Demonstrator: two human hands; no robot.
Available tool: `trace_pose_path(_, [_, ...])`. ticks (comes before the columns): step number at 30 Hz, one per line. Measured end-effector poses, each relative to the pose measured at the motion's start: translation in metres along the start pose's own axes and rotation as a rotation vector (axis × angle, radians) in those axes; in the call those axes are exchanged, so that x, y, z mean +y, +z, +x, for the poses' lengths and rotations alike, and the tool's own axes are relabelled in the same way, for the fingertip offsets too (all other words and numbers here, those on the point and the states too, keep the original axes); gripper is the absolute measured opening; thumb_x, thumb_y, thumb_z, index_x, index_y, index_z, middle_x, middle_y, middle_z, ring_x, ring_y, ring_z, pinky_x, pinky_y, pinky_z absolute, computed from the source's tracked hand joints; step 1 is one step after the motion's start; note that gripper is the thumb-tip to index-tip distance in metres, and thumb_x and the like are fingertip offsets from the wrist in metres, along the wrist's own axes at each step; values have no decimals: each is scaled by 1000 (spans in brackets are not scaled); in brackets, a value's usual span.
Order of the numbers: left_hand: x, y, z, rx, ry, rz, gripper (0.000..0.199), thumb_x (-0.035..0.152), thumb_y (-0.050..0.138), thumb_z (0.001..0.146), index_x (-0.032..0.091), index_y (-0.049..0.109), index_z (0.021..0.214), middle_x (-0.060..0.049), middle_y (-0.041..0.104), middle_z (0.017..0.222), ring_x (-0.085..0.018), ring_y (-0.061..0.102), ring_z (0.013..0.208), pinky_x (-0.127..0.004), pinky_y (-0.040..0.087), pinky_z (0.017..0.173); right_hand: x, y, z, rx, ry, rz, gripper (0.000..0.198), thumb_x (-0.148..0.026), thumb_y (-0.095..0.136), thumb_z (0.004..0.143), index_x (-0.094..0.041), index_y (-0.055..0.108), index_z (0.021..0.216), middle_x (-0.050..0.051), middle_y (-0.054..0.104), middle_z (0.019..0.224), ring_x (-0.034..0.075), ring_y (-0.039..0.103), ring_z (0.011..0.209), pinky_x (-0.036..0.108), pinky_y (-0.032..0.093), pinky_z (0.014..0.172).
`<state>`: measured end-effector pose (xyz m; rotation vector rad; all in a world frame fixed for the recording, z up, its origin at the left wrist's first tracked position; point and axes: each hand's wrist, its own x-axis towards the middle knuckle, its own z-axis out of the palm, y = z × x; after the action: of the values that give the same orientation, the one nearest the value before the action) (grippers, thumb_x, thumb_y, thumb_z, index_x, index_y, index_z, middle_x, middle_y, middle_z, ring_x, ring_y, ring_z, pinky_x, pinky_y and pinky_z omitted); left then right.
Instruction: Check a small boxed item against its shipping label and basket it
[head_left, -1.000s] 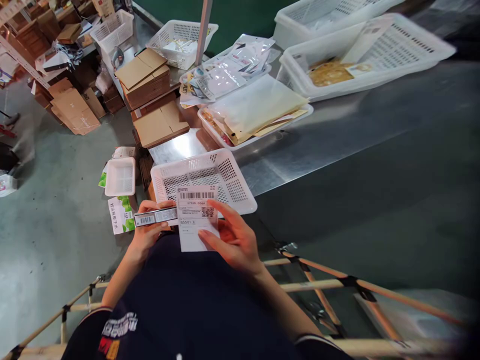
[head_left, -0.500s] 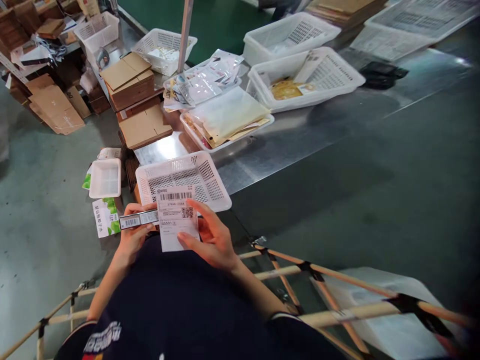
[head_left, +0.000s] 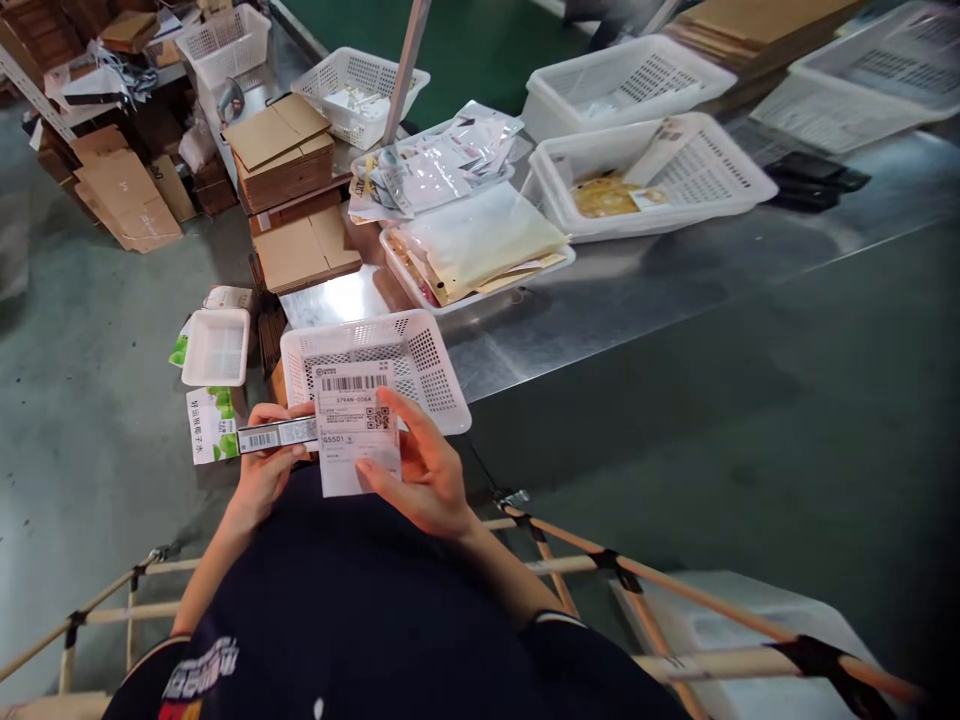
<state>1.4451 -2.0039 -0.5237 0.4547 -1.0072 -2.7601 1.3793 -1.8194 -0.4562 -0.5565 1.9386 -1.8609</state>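
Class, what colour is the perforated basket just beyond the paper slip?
White basket, head view.

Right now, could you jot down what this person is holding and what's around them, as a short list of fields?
left hand: grips a slim barcoded box
right hand: holds a printed paper label, thumb on its lower edge
directly ahead: white perforated basket at the edge of a metal table
further along the table: tray of padded envelopes, flat cardboard stacks
on the floor: small white tray
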Motion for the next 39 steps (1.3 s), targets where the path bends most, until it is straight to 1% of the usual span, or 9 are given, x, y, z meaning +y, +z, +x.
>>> trace_pose_path(5, [0,-5,5,1,-40,38,41,14,86,78,19,55,103,-13,71,127,-26,72,110,-30,59,83,3,1,4,26,19,-29,67,-23,71,97,-32,42,157,13,48,154,24,69,117,37,65,95])
trace_pose_path(8, [-1,-9,7,-4,-70,47,42,15,86,78,19,54,104,-15,69,130,-27,73,108,-29,58,79,5,2,6,41,21,-40,68,-23,71,97,-31,42,158,13,50,153,23,70,114,36,66,93])
trace_pose_path(13, [-3,-12,11,-11,-69,52,41,15,87,78,18,55,104,-14,70,130,-26,71,113,-30,59,86,7,3,9,56,8,-23,68,-18,70,97,-34,43,157,12,50,152,18,70,110,30,65,90])
trace_pose_path(21, [-7,-13,17,-116,-8,48,40,14,83,83,21,52,109,-7,70,130,-23,69,120,-34,56,100,10,0,12,76,22,-58,67,-21,70,97,-28,42,157,14,51,151,19,71,106,30,65,86])
trace_pose_path(25, [-11,-11,18,-123,-16,43,42,16,85,81,21,52,108,-6,71,127,-23,69,119,-36,56,102,11,-3,11,90,4,-82,67,-19,71,97,-30,44,158,13,54,147,20,70,110,30,65,90])
trace_pose_path(28, [-14,-11,18,-101,-45,44,44,18,86,81,20,52,108,-8,69,129,-25,67,124,-40,55,104,11,-5,12,82,-17,-85,69,-16,70,96,-32,45,158,11,55,146,17,71,107,25,64,88])
trace_pose_path(33, [-16,-8,16,-125,-31,9,41,15,84,82,20,53,109,-6,68,130,-20,69,116,-32,56,97,8,-7,12,80,-32,-98,72,-14,70,95,-36,46,159,9,51,153,19,69,116,29,64,95])
trace_pose_path(36, [-15,-4,15,-120,-38,-12,40,15,85,82,21,54,107,-5,70,129,-19,70,111,-30,57,93,6,-8,12,77,-37,-94,75,-11,70,95,-42,46,158,5,48,156,16,67,122,24,60,100])
trace_pose_path(39, [-16,-3,13,-109,-34,-12,41,15,86,81,21,55,107,-5,70,128,-19,70,113,-30,57,94,5,-9,12,73,-29,-89,75,-10,70,95,-44,46,158,5,50,153,15,68,119,22,60,98])
